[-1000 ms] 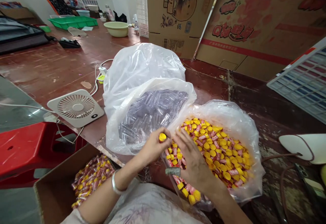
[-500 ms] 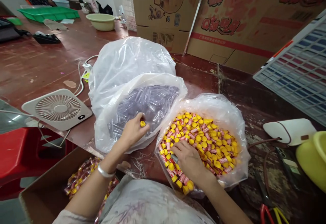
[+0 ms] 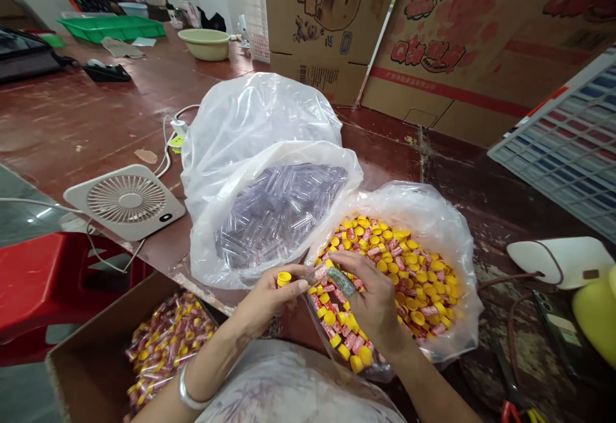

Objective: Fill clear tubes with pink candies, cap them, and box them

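My left hand (image 3: 274, 294) is closed, with a yellow cap (image 3: 283, 278) at its fingers and what looks like a clear tube pinched toward the right hand. My right hand (image 3: 373, 301) pinches a pink-labelled, yellow-capped piece (image 3: 322, 271) against the tube's end; a grey wrap (image 3: 341, 282) covers one of its fingers. Beneath the right hand, a plastic bag (image 3: 433, 208) holds many yellow-capped pink pieces (image 3: 426, 278). Behind the left hand, a larger white bag (image 3: 260, 108) lies open, full of clear tubes (image 3: 283, 201).
A small fan (image 3: 129, 201) stands at the left, above a red stool (image 3: 43, 282). The open cardboard box (image 3: 77, 359) at lower left holds filled tubes. Cardboard boxes (image 3: 433, 38) rise behind; a white crate (image 3: 568, 134) and a phone (image 3: 558, 327) are at right.
My left hand has come out of the tube bag toward the right hand. My right hand has lifted a capped piece from the pile, and the two hands now meet. The view has shifted slightly.
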Demonstrator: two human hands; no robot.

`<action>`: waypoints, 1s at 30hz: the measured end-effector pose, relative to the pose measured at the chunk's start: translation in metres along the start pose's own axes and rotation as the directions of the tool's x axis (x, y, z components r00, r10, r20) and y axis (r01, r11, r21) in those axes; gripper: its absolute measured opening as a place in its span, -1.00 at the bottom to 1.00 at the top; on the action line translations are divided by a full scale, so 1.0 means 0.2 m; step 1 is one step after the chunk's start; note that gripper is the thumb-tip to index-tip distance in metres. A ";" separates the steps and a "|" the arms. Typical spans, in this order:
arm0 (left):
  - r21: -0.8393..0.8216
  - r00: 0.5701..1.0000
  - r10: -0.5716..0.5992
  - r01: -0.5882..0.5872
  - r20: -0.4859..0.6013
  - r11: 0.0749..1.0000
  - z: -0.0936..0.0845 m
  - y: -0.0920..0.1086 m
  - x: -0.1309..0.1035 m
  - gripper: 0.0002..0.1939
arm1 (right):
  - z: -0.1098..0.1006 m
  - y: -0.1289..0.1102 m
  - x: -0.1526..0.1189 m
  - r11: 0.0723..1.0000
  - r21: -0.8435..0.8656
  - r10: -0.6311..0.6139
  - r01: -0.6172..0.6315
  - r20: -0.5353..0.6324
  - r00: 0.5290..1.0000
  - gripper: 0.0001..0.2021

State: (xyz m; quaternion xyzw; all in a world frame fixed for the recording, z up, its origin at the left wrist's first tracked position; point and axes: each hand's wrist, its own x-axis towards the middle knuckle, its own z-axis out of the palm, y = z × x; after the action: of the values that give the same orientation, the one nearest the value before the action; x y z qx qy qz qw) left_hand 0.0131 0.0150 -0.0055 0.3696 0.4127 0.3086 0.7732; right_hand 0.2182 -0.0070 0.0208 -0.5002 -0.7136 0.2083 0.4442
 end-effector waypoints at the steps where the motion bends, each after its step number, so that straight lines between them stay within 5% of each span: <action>1: -0.035 1.000 -0.006 0.006 0.010 0.999 0.02 -0.01 0.01 -0.55 | 0.00 0.00 -0.01 0.999 -0.038 -0.031 0.032 0.045 0.999 -0.71; 6: -0.135 0.990 0.015 0.004 0.142 0.991 0.08 -0.01 0.02 -0.64 | 0.04 0.02 -0.06 0.963 -0.210 -0.142 0.169 0.140 0.980 -0.32; 12: -0.069 0.956 0.086 -0.069 0.282 0.995 0.14 0.06 0.08 -0.70 | 0.10 0.02 -0.09 0.953 -0.252 -0.168 0.167 0.022 0.986 -0.37; 15: 0.118 0.929 0.099 -0.150 0.357 0.982 0.14 0.13 0.15 -0.74 | 0.07 0.03 -0.08 0.951 -0.241 -0.167 0.195 0.129 0.977 -0.33; 17: 0.417 0.945 0.198 -0.296 0.262 0.859 0.10 0.19 0.21 -0.81 | 0.00 0.07 -0.08 0.952 -0.263 -0.111 0.159 0.190 0.976 -0.23; 18: 0.607 0.940 0.287 -0.340 0.187 0.718 0.08 0.22 0.25 -0.84 | -0.05 0.09 -0.08 0.950 -0.288 -0.066 0.118 0.183 0.981 -0.20; 20: 0.909 0.894 0.445 -0.235 0.063 0.344 0.03 0.28 0.33 -0.83 | -0.14 0.15 -0.09 0.932 -0.362 0.038 0.009 0.122 0.992 -0.31; 22: 0.995 0.873 0.488 -0.038 -0.010 0.088 -0.02 0.31 0.42 -0.77 | -0.22 0.20 -0.11 0.883 -0.464 0.132 -0.069 0.105 0.986 -0.56; 24: 0.998 0.892 0.448 0.056 -0.055 0.011 -0.05 0.30 0.49 -0.79 | -0.24 0.23 -0.14 0.823 -0.562 0.212 -0.079 0.175 0.962 -0.67; 30: 0.998 0.905 0.422 0.045 -0.060 0.045 -0.11 0.24 0.52 -0.81 | -0.08 0.21 -0.20 0.799 -0.586 0.176 0.133 0.440 0.881 -0.55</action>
State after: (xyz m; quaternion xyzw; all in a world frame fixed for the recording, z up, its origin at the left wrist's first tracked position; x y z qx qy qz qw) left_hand 0.0340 0.1289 -0.0173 0.7858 0.5824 0.1044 0.1798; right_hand 0.2577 -0.0275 -0.0180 -0.5566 -0.8224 0.0924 0.0724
